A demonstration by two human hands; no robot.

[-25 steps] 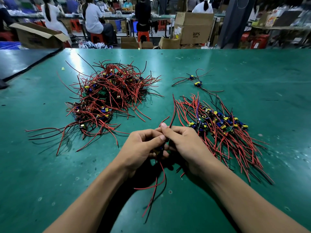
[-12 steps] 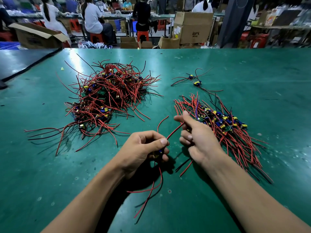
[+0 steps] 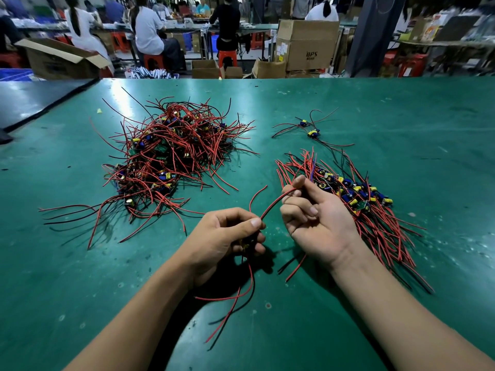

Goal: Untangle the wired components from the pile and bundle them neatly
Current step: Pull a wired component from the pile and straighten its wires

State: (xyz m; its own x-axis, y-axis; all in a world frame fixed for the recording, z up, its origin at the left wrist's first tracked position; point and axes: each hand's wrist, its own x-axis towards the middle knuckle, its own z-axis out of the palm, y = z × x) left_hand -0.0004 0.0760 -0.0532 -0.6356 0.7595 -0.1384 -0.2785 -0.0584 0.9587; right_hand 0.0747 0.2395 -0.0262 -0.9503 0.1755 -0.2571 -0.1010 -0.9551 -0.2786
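A tangled pile (image 3: 171,159) of red and black wired components lies at the centre left of the green table (image 3: 401,124). An aligned row of sorted components (image 3: 356,199) lies to the right. My left hand (image 3: 225,236) grips one small component, whose red and black leads hang down toward me. One red wire (image 3: 273,203) runs from that component up to my right hand (image 3: 316,218), which pinches it between thumb and forefinger, right beside the sorted row.
Two loose components (image 3: 310,129) with wires lie at the back, behind the sorted row. Beyond the table's far edge stand cardboard boxes (image 3: 308,46), red stools and seated people. A dark mat (image 3: 34,97) covers the far left corner.
My hands, joined over the component a second ago, have come apart. The right hand has slid up and to the right along the red wire, drawing it out straight.
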